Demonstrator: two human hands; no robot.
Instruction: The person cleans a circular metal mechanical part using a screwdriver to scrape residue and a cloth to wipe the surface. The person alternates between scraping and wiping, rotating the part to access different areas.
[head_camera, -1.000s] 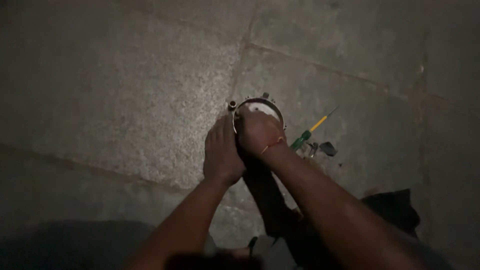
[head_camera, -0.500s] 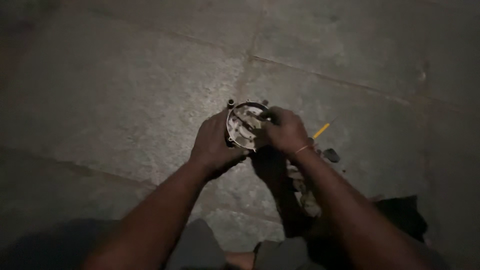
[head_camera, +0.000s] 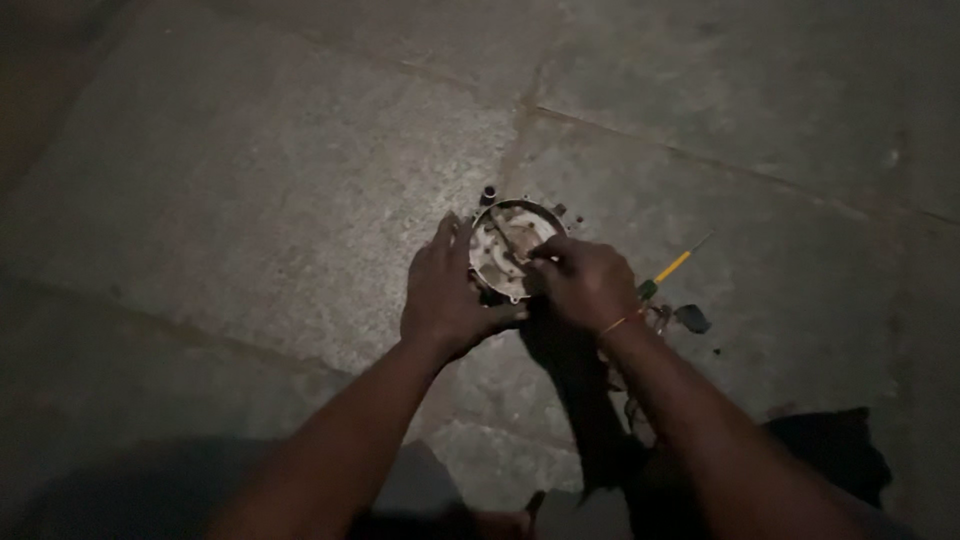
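Note:
A round metal part (head_camera: 510, 250), like a small housing with a pale inner face and a raised rim, lies on the stone floor (head_camera: 250, 200). My left hand (head_camera: 445, 295) rests against its left side, fingers spread, thumb under its near edge. My right hand (head_camera: 585, 280) reaches over its right side with the fingertips closed on something inside the rim; what they pinch is too small to tell. A thin bracelet circles my right wrist.
A screwdriver with a yellow and green handle (head_camera: 672, 268) lies on the floor right of my right hand, with small dark parts (head_camera: 690, 318) beside it. A dark cloth (head_camera: 830, 450) sits at the lower right. Grooves cross the stone slabs.
My right hand has slid off the top of the round part to its right side, baring the pale inner face. My left hand stays on the left edge. The view moved closer.

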